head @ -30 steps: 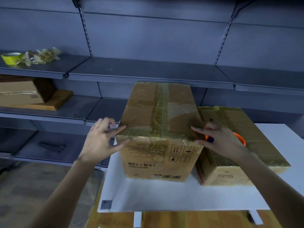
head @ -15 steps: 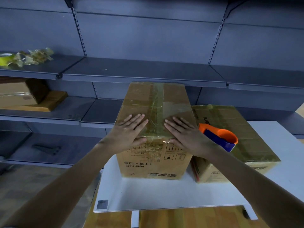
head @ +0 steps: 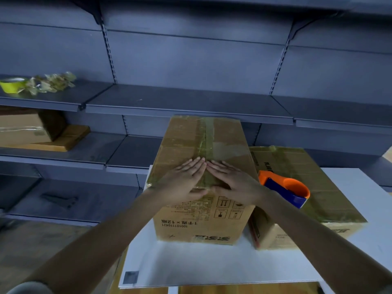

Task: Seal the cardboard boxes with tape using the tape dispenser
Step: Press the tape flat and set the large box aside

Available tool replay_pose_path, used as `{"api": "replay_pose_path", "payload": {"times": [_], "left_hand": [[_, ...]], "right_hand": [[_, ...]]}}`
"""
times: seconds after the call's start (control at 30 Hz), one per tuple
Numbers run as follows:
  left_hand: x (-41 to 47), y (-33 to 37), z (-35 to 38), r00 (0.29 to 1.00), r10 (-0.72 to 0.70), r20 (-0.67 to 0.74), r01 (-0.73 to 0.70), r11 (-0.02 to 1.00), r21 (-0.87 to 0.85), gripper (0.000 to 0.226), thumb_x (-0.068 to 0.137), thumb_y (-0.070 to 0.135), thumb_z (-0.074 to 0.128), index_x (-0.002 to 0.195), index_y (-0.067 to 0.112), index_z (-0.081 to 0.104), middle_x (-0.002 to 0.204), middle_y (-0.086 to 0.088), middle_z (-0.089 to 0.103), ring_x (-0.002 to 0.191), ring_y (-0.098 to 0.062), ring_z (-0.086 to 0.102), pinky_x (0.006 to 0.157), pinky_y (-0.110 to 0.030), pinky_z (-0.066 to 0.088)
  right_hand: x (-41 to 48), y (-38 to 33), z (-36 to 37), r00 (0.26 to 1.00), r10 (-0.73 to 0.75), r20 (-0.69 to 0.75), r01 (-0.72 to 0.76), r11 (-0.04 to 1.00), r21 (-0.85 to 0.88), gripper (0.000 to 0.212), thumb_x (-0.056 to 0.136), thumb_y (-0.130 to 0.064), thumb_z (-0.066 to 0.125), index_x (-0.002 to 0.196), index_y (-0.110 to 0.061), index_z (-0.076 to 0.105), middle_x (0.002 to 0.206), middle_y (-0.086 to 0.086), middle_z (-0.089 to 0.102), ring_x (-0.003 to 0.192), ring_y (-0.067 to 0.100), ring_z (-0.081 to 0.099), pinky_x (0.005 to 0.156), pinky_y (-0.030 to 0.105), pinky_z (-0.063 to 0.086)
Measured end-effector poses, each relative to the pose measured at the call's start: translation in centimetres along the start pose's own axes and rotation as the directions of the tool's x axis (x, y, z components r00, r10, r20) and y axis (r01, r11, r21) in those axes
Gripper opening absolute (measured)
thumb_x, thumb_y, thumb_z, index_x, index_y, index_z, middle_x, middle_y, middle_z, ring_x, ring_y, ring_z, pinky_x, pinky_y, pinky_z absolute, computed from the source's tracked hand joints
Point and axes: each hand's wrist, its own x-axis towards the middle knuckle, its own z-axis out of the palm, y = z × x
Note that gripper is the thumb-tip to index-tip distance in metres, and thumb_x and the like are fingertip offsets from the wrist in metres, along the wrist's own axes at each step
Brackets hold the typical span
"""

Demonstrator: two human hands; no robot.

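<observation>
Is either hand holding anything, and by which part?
Nothing is held. Left hand and right hand press flat on top of the taller box; the tape dispenser rests on the lower box.

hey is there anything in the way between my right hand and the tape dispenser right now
Nothing visible does. The right hand lies flat on top of the taller cardboard box. The tape dispenser rests on the lower cardboard box just to the right, beside the wrist, with only open space between them.
</observation>
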Motion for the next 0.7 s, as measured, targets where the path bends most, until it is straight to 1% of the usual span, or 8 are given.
{"api": "replay_pose_path", "payload": {"times": [0.03,0.1,0.17,0.37,0.47,0.53,0.6,0.7], "left_hand": [[-0.1,-0.3,-0.3,1.0,0.011,0.01,-0.011,0.999,-0.032,0.083,0.087,0.068,0.01,0.144,0.014,-0.018,0.153,0.0,-0.022,0.129,-0.002,-0.027,0.103,-0.017,-0.023],[-0.3,-0.8,-0.5,0.999,0.037,-0.032,-0.038,0.999,-0.003,0.083,0.079,0.073,-0.002,0.14,0.02,-0.024,0.148,0.005,-0.027,0.127,-0.002,-0.032,0.097,-0.014,-0.03],[-0.3,-0.8,0.0,0.995,0.062,-0.084,-0.057,0.996,0.066,0.075,0.081,0.066,-0.009,0.138,0.02,-0.026,0.149,0.004,-0.027,0.131,-0.004,-0.031,0.1,-0.018,-0.031],[-0.1,-1.0,0.7,0.997,0.043,-0.063,-0.046,0.998,-0.044,0.065,0.089,0.056,-0.005,0.142,0.022,-0.018,0.151,0.008,-0.023,0.135,-0.003,-0.03,0.109,-0.021,-0.023],[-0.3,-2.1,0.5,0.993,-0.053,-0.105,0.035,0.985,-0.168,0.061,0.097,0.048,0.01,0.148,0.017,-0.003,0.148,0.011,-0.03,0.135,-0.003,-0.031,0.111,-0.026,-0.021],[-0.5,-2.8,0.5,0.982,-0.116,-0.147,0.089,0.98,-0.176,0.057,0.1,0.042,0.017,0.149,0.015,0.006,0.151,0.01,-0.023,0.137,-0.003,-0.025,0.113,-0.028,-0.019],[-0.7,-2.7,0.9,0.986,-0.11,-0.123,0.092,0.985,-0.143,0.055,0.1,0.042,0.016,0.149,0.02,0.006,0.153,0.01,-0.011,0.138,-0.004,-0.02,0.113,-0.026,-0.017],[-0.5,-3.1,0.9,0.989,-0.136,-0.062,0.114,0.954,-0.278,0.055,0.098,0.048,0.019,0.148,0.028,0.009,0.154,0.011,0.001,0.139,-0.002,-0.012,0.114,-0.024,-0.012]], "right_hand": [[-0.1,0.4,-0.2,1.0,0.009,0.019,-0.009,1.0,-0.004,0.073,0.092,-0.061,0.022,0.144,-0.027,-0.015,0.148,-0.014,-0.021,0.138,0.001,-0.019,0.111,0.019,-0.014],[-0.3,1.0,-0.2,1.0,-0.001,0.013,0.003,0.985,-0.175,0.079,0.086,-0.069,0.012,0.143,-0.026,-0.021,0.15,-0.01,-0.023,0.138,0.006,-0.023,0.114,0.029,-0.015],[-0.4,1.1,0.2,1.0,-0.01,0.014,0.014,0.967,-0.256,0.075,0.084,-0.068,0.004,0.141,-0.029,-0.025,0.151,-0.009,-0.024,0.139,0.009,-0.025,0.114,0.033,-0.018],[-0.6,1.3,0.5,0.998,-0.036,-0.044,0.03,0.99,-0.135,0.056,0.095,-0.054,0.006,0.142,-0.035,-0.017,0.153,-0.015,-0.017,0.139,0.003,-0.024,0.114,0.029,-0.018],[-1.1,1.5,0.4,0.978,0.034,-0.205,-0.034,0.999,0.002,0.05,0.101,-0.04,0.014,0.145,-0.03,-0.006,0.154,-0.015,-0.007,0.139,-0.001,-0.02,0.115,0.027,-0.014],[-1.4,1.7,0.4,0.961,0.098,-0.26,-0.099,0.995,0.008,0.051,0.101,-0.039,0.019,0.147,-0.025,0.002,0.156,-0.011,0.001,0.141,0.002,-0.016,0.116,0.028,-0.011],[-1.4,1.7,0.5,0.973,0.137,-0.184,-0.144,0.989,-0.023,0.052,0.101,-0.039,0.02,0.149,-0.023,0.007,0.157,-0.008,0.004,0.142,0.005,-0.013,0.116,0.028,-0.011],[-0.8,1.1,0.2,0.971,0.206,-0.118,-0.209,0.978,-0.018,0.054,0.1,-0.039,0.022,0.15,-0.023,0.01,0.158,-0.008,0.004,0.143,0.008,-0.011,0.114,0.03,-0.015]]}}
